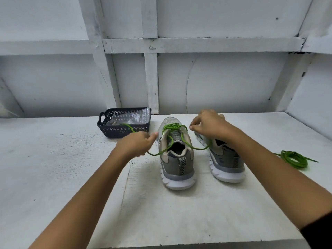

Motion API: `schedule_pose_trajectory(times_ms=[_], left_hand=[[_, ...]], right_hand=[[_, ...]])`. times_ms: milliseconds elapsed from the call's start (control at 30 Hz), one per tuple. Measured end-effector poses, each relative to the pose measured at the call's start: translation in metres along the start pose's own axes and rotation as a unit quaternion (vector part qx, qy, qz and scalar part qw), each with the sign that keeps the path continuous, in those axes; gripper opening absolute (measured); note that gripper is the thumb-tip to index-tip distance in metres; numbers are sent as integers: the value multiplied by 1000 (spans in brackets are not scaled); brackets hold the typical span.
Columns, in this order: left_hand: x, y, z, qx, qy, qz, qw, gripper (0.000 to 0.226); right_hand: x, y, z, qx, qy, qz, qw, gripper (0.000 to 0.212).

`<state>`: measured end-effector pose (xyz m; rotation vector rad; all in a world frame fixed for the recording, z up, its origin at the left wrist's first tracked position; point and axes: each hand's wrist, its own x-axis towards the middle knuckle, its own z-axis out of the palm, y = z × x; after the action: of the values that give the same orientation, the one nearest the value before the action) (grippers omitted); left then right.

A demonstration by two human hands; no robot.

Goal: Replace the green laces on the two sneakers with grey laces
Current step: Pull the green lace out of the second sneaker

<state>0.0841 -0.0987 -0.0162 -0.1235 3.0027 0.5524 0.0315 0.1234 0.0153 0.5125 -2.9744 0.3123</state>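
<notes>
My left hand [136, 144] gripped the green lace [172, 126] just left of the laced sneaker [179, 159]. My right hand [208, 127] hung just right of it, fingertips pinched; on lace or not, I couldn't tell. The second sneaker [228, 169] stood beside it, a coiled green lace [294, 159] farther right, and a black basket [124, 130] behind-left on the counter [71, 168].

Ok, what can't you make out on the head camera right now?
All in the head view:
Inside the basket: crumpled clear plastic hides the contents; no grey laces discernible.
On the right sneaker: the eyelets sit behind the right hand.
On the left sneaker: the eyelets are too small under the tangled green lace.
</notes>
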Motion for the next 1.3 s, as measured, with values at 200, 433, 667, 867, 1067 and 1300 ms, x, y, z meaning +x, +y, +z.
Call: schedule_pose_trajectory(times_ms=[200,433,667,867,1067,1300], left_hand=[[3,15,25,-66,42,14,997,58],[1,33,42,-211,101,23,972,37],[-5,34,44,-252,119,23,960,26],[-7,34,45,-278,118,24,953,23],[-9,34,45,-284,117,22,951,23],[-8,34,46,-291,114,20,950,23]], right_hand=[[3,-10,8,180,-59,-1,982,9],[9,-21,23,264,51,66,961,11],[2,-10,9,369,-122,91,917,22],[14,-4,8,411,28,133,901,23],[11,-2,7,432,-120,145,882,23],[18,1,0,453,-22,143,880,29]])
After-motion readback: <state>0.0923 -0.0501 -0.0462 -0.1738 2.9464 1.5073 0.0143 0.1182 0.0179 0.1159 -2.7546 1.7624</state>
